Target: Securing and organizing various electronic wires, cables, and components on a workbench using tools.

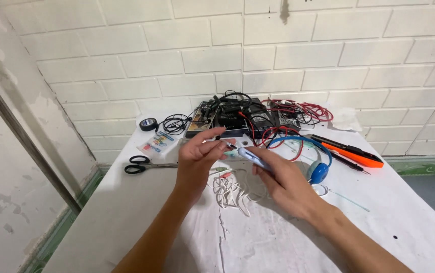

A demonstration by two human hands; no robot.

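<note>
My left hand (200,156) is raised over the white table (126,212), its fingers pinching the end of a thin white earphone cable (232,192) that trails down in a tangle on the cloth. My right hand (283,179) grips a slim pale-blue tool (254,157), its tip pointing toward the left fingertips. The two hands nearly meet above the tangle. Blue headphones (320,169) lie just right of my right hand.
Black scissors (139,165), a small packet (158,142) and a roll of black tape (148,124) lie at the left. Dark electronic boxes (237,119) with red and black wires (303,110) sit at the back by the brick wall. An orange-and-black tool (354,151) rests at the right.
</note>
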